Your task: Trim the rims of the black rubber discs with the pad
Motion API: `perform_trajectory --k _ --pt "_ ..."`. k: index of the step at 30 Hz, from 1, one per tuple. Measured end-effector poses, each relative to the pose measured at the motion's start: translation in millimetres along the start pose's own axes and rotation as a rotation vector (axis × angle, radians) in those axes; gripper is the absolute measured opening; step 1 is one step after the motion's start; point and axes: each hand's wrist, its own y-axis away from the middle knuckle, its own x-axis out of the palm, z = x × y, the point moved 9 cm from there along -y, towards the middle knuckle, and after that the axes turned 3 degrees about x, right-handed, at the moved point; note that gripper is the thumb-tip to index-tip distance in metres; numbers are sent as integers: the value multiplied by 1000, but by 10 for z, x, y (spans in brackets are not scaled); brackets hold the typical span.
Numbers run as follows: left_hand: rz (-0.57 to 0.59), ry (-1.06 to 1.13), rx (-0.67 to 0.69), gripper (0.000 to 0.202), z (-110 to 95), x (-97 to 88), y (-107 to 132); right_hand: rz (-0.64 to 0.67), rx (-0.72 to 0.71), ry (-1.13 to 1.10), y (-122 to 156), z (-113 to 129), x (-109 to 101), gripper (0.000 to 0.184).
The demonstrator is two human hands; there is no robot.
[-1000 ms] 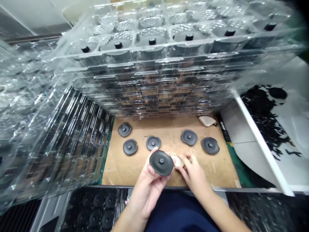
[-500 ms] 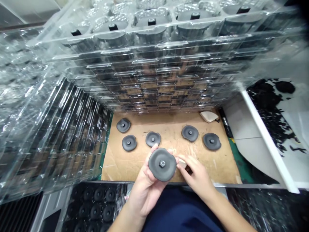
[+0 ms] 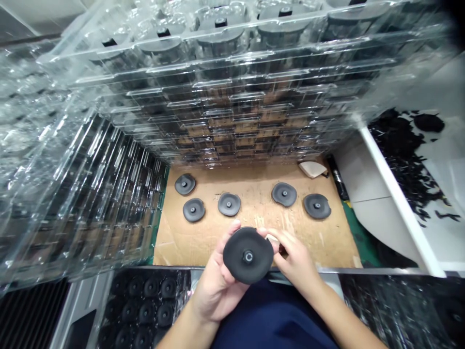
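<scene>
My left hand (image 3: 218, 286) is closed round the edge of a dark rubber disc (image 3: 238, 261), which has a wavy rim and a small stud at its centre. The disc is tilted so its studded face shows to me. My right hand (image 3: 296, 259) pinches a small pale piece (image 3: 271, 238) at the disc's right edge; its full shape is hidden by the fingers. Beyond my hands, several like discs lie stud up on the cardboard, among them a middle disc (image 3: 228, 204) and a right-hand disc (image 3: 317, 206).
Clear plastic trays (image 3: 232, 97) with discs in them rise in a stack at the back, and more trays (image 3: 90, 194) stand at the left. A pale wedge (image 3: 312, 169) lies on the cardboard (image 3: 254, 177). At right, a white partition (image 3: 399, 194) borders black scraps (image 3: 399, 150).
The held disc has tilted and come slightly nearer to me. My right hand has stayed at its right edge with the pale piece. The whole view has shifted slightly.
</scene>
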Motion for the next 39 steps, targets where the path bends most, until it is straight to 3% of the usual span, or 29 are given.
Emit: perform_trajectory --k 7,15,19,24,34,39 --pt "-14 -1 -16 55 39 -16 22 -16 -39 25 27 8 8 27" --pt "71 84 -14 49 25 172 -41 25 -31 25 24 -16 36 28" --pt "186 72 -176 55 191 299 -58 62 -12 23 17 -49 59 30" --pt "231 71 -391 67 421 329 22 117 27 26 7 -103 87 30" --pt "355 -24 -304 61 409 378 31 147 81 63 20 -169 149 29" --pt "364 -23 -335 64 457 375 56 150 78 67 20 -196 169 29"
